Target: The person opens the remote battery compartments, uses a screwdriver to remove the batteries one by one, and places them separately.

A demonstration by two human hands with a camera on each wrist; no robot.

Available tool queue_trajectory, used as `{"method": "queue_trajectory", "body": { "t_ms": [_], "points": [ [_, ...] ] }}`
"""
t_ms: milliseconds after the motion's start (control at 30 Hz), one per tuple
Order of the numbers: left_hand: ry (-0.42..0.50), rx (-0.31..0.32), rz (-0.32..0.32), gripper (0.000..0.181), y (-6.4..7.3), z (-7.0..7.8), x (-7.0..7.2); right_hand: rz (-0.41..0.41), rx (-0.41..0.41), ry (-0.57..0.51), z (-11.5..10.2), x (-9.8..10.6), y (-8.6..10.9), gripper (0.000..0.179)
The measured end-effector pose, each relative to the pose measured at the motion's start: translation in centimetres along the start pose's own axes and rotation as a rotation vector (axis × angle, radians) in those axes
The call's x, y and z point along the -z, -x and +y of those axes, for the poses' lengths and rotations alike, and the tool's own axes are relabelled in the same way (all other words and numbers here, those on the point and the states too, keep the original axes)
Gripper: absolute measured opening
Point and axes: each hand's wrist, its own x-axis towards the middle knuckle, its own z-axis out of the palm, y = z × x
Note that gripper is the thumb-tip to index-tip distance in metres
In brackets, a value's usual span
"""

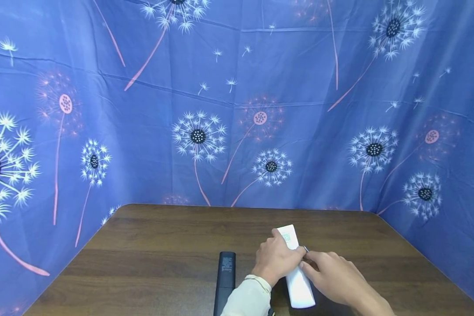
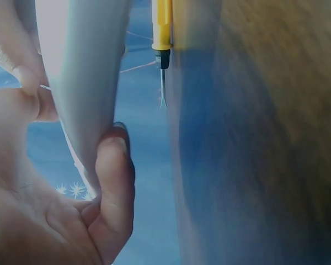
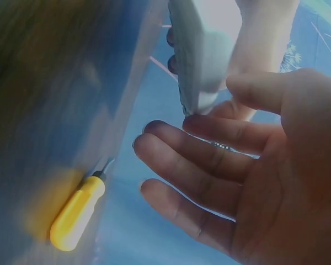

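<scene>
Remote (image 1: 225, 278) left of handheld remote (image 1: 300, 288)

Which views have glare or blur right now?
Head: fairly crisp, but the white remote is washed out at its near end; left wrist: hazy, grain of the table blurred; right wrist: soft, with a yellow reflection beside the yellow-handled tool.

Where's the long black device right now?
Head view, bottom centre: the long black device lies on the wooden table, just left of the pale sleeve and left hand, running off the bottom edge.
</scene>
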Motion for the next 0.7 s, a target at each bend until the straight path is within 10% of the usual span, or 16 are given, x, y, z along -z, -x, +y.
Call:
{"method": "queue_trajectory", "body": {
  "t_ms": [700],
  "points": [
    [0.249,-0.024,0.054,0.088,0.1,0.2,-0.3,0.01,-0.232,-0.098,-0.8,-0.8,-0.5,0.037]
  ]
}}
